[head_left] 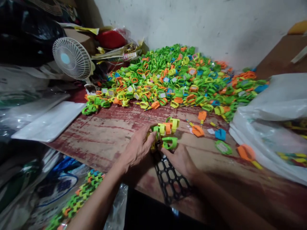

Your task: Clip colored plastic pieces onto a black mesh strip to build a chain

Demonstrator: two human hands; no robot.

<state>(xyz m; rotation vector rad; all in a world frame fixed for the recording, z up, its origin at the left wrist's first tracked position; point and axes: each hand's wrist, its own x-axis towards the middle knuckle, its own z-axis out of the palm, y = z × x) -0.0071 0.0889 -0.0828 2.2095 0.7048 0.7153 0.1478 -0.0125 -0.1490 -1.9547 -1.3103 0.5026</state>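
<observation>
On the worn red and brown tabletop lies a black plastic rack (171,179) with rows of oval openings. A row of yellow, orange and green loop-shaped plastic toys (165,128), like toy watches, stands at its far end. My left hand (140,145) curls around the left end of this row, its thumb against a green piece. My right hand (178,159) is closed at the lower edge of a green plastic loop toy (169,143), just in front of the row. Its fingertips are partly hidden behind the toy and the rack.
Against the wall rises a big heap of similar toys (168,76). Loose ones, such as a blue toy (220,134), lie to the right beside a white plastic bag (251,127). A fan (72,59) stands at the left back. Below the table's left edge, filled rows of toys (79,195) rest on plastic.
</observation>
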